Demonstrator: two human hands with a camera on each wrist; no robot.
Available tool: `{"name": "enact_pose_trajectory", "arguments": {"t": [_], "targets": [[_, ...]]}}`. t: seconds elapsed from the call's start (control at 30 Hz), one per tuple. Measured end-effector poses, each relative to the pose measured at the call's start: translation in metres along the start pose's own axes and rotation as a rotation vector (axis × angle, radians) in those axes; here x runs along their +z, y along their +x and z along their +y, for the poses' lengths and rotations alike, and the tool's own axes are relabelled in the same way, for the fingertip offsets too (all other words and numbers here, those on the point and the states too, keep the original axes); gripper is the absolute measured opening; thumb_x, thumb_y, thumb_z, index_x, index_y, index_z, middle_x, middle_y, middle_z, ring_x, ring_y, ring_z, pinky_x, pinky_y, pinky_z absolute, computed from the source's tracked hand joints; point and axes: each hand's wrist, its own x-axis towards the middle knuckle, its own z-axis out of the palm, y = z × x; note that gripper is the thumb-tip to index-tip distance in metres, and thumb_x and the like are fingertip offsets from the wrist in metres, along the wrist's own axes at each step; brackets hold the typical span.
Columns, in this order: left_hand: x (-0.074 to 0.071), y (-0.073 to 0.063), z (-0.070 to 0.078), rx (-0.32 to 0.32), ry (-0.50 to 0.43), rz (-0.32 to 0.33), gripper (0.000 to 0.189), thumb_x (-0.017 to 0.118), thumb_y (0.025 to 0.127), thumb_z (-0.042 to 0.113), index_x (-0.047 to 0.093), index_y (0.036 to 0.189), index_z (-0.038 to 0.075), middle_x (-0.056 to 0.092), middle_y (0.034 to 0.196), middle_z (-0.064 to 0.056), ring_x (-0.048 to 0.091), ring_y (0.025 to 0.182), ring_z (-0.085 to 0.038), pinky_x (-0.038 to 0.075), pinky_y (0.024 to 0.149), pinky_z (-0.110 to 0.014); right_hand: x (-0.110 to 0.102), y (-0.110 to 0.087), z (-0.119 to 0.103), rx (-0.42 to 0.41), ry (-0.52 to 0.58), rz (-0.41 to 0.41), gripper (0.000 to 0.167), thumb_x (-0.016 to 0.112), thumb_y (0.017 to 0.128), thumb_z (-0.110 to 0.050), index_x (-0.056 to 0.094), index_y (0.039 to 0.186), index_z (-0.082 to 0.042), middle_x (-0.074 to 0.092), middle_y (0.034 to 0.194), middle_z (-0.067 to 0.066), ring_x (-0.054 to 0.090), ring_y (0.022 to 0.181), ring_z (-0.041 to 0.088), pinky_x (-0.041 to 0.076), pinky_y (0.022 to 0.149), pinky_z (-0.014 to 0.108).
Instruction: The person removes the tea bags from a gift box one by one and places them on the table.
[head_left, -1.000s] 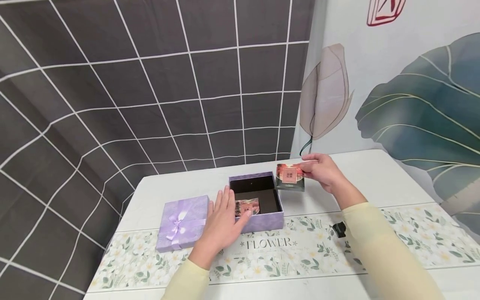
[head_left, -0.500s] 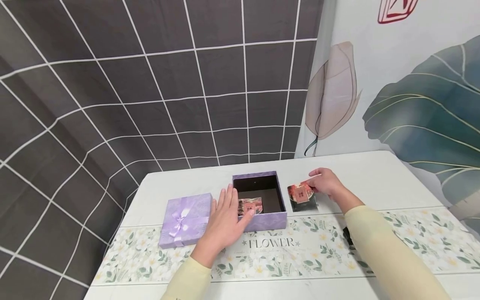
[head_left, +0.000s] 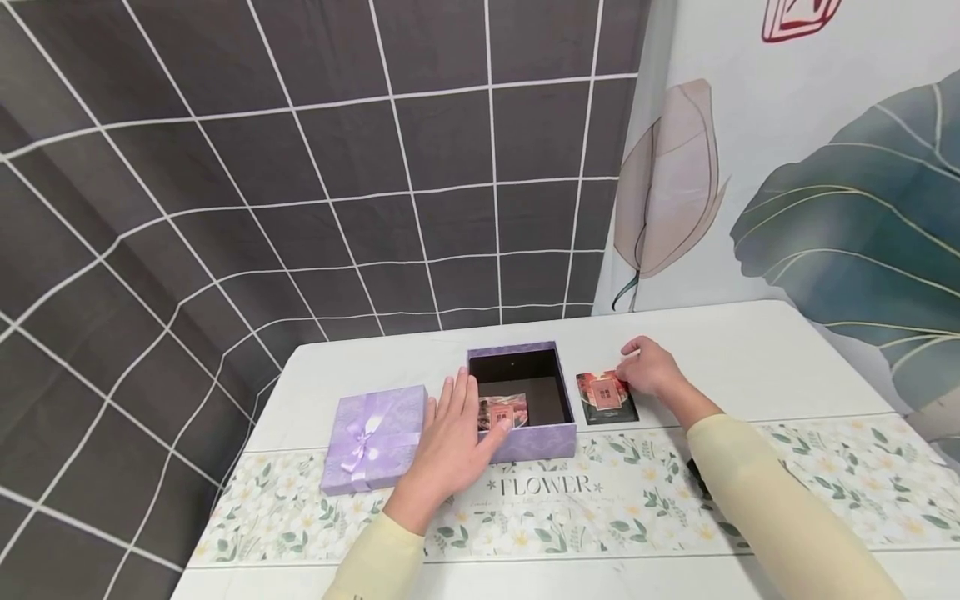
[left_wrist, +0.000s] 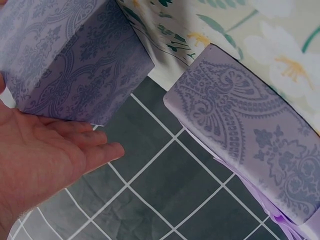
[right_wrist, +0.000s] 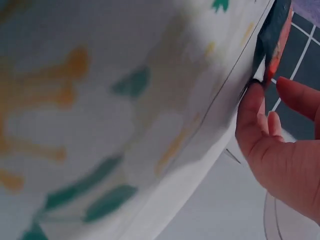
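Note:
My left hand (head_left: 448, 446) lies with straight fingers against the left side of an open purple box (head_left: 532, 442), which the left wrist view shows as a patterned wall (left_wrist: 80, 70). One sachet (head_left: 504, 410) with a red and dark print rests inside the box, partly covered by my thumb. To the right of the box, a matching sachet (head_left: 606, 397) lies flat on the table. My right hand (head_left: 651, 368) is at its upper right corner. In the right wrist view, the thumb and forefinger stand apart beside the sachet edge (right_wrist: 272, 40).
The purple lid (head_left: 372, 437) with a ribbon bow sits left of the box. A floral runner (head_left: 540, 533) crosses the white table (head_left: 727, 350). A small black object (head_left: 697, 479) is partly hidden under my right sleeve. A dark checked curtain (head_left: 420, 150) hangs behind.
My right hand has brought the second sachet down from beside the box's upper right corner onto the table, and its fingers have come apart from it. The left hand stays at the box.

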Motion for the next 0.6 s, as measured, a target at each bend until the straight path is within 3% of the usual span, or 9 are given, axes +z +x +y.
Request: {"name": "enact_pose_trajectory", "arguments": {"t": [0.13,0.23,0.33,0.47,0.6], "targets": [[0.000,0.000,0.000,-0.010,-0.007,-0.009,0.086,0.043,0.101,0.058,0.018,0.158,-0.002,0.001,0.166,-0.010,-0.002,0.150,-0.029,0.002,0.117,-0.055,-0.004,-0.005,-0.010,-0.035,-0.060,0.023,0.040,0.060,0.095,-0.012,0.047,0.127,0.007,0.063,0.113,0.027,0.060,0.093,0.034,0.048,0.075,0.043],[-0.001,0.000,0.000,-0.018,-0.004,-0.011,0.087,0.043,0.101,0.059,0.018,0.158,-0.001,0.000,0.166,-0.010,-0.002,0.150,-0.029,0.001,0.117,-0.054,-0.008,-0.016,-0.030,-0.116,-0.084,0.060,0.040,0.059,0.096,-0.014,0.047,0.128,0.006,0.063,0.116,0.028,0.062,0.097,0.038,0.050,0.077,0.047],[0.000,0.001,-0.001,-0.014,-0.003,-0.006,0.086,0.043,0.101,0.059,0.018,0.158,-0.001,0.000,0.166,-0.010,-0.001,0.150,-0.030,0.002,0.117,-0.055,-0.007,-0.032,-0.057,-0.268,-0.078,0.135,0.037,0.059,0.096,-0.011,0.048,0.127,0.005,0.064,0.118,0.027,0.062,0.105,0.041,0.049,0.087,0.052],[0.000,0.001,-0.002,-0.009,-0.009,-0.008,0.086,0.043,0.101,0.058,0.018,0.158,-0.002,0.001,0.166,-0.010,-0.002,0.150,-0.030,0.003,0.117,-0.055,0.010,-0.053,-0.091,-0.519,-0.018,0.223,0.027,0.064,0.092,-0.002,0.055,0.117,0.000,0.068,0.115,0.023,0.064,0.107,0.039,0.049,0.092,0.052],[-0.001,0.001,-0.001,-0.016,-0.005,-0.019,0.087,0.041,0.101,0.060,0.017,0.158,-0.001,-0.001,0.166,-0.010,-0.003,0.150,-0.028,0.005,0.117,-0.056,0.035,-0.065,-0.115,-0.665,0.040,0.218,0.021,0.065,0.088,0.004,0.058,0.106,-0.004,0.072,0.108,0.017,0.069,0.100,0.031,0.054,0.088,0.046]]}}
